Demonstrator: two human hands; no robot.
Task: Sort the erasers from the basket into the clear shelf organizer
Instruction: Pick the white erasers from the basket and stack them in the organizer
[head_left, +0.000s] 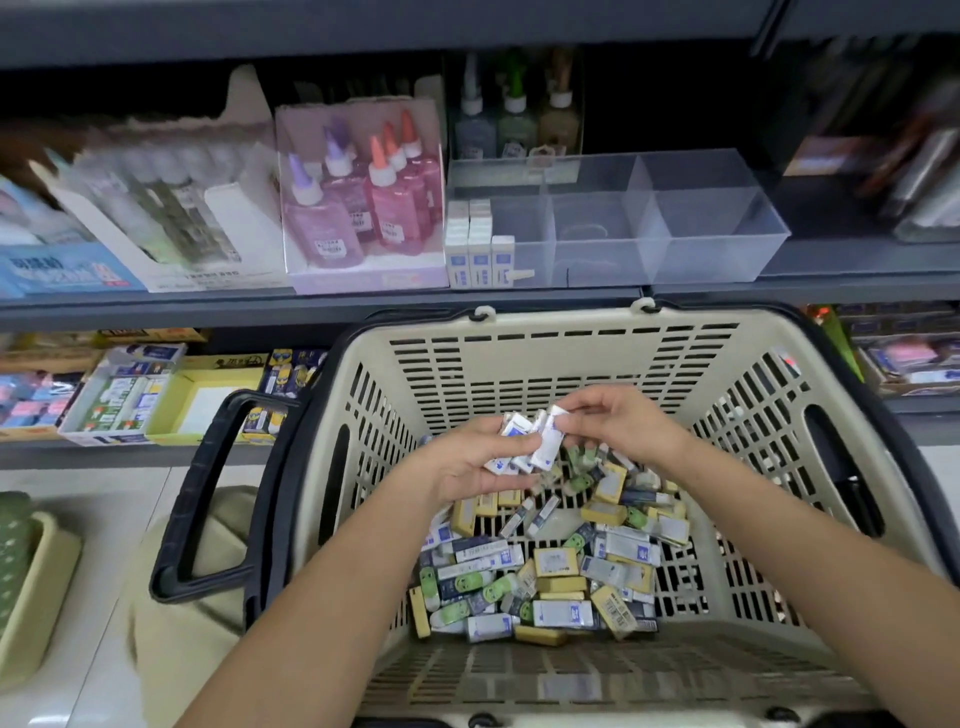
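Few white-and-blue boxed erasers (475, 244) stand in the clear plastic shelf organizer (701, 218), left end, at the shelf (311, 306) front edge. Most sit heaped in the beige slotted plastic basket (571, 332); over it, left hand (467, 467) fingers clamp a white bunch (522, 447), right hand (618, 421) fingers pinch its top eraser (556, 413).

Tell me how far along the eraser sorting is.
Early. A few white-and-blue erasers stand in the left compartment of the clear plastic organizer. The left hand holds a bunch of white erasers, the right hand pinching one. A big mixed pile lies in the beige plastic basket.
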